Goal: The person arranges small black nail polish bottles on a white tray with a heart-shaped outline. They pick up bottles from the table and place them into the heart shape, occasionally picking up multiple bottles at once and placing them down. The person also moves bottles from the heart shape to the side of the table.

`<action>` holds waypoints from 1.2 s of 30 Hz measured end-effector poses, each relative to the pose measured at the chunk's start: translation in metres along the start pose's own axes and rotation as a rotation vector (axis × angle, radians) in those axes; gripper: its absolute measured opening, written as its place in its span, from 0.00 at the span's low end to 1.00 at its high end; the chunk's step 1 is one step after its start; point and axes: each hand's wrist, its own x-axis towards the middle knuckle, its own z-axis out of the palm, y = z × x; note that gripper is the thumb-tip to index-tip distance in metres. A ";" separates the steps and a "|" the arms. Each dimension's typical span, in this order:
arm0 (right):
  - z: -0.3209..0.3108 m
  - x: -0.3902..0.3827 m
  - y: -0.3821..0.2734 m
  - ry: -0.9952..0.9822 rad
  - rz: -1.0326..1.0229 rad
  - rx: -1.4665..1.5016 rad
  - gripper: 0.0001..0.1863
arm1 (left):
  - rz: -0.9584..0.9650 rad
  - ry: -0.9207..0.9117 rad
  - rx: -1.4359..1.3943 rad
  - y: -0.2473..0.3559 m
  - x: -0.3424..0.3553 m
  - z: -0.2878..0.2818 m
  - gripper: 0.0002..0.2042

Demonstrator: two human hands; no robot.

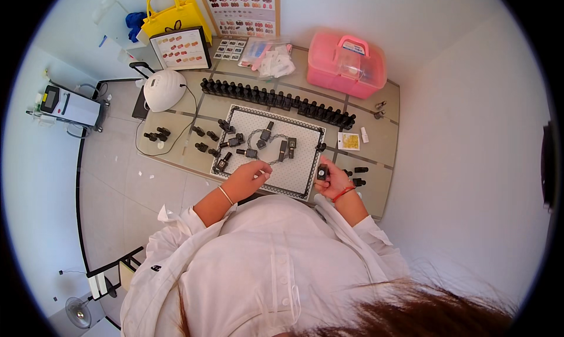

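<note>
My right hand [333,180] is closed around a small black nail polish bottle [322,172] at the right edge of a white dotted mat [294,181] with a black lace border. Over the mat's near left part, my left hand [245,179] is held with loosely bent fingers, slightly apart, and nothing visible in them. Several black nail polish bottles [247,153] lie on the mat, some around a dark chain-like ring [251,138]. Another bottle [292,143] lies right of the ring's middle.
Behind the mat runs a long row of black bottles [276,97]. More bottles stand left [201,147] and right [359,170]. A white nail lamp [164,90] with a cord, a pink case [346,64], colour charts [244,14] and a yellow bag [182,17] line the back.
</note>
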 end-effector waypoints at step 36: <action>-0.034 -0.047 -0.087 1.134 -0.339 -1.985 0.14 | -0.036 0.070 0.004 -0.010 -0.007 -0.002 0.08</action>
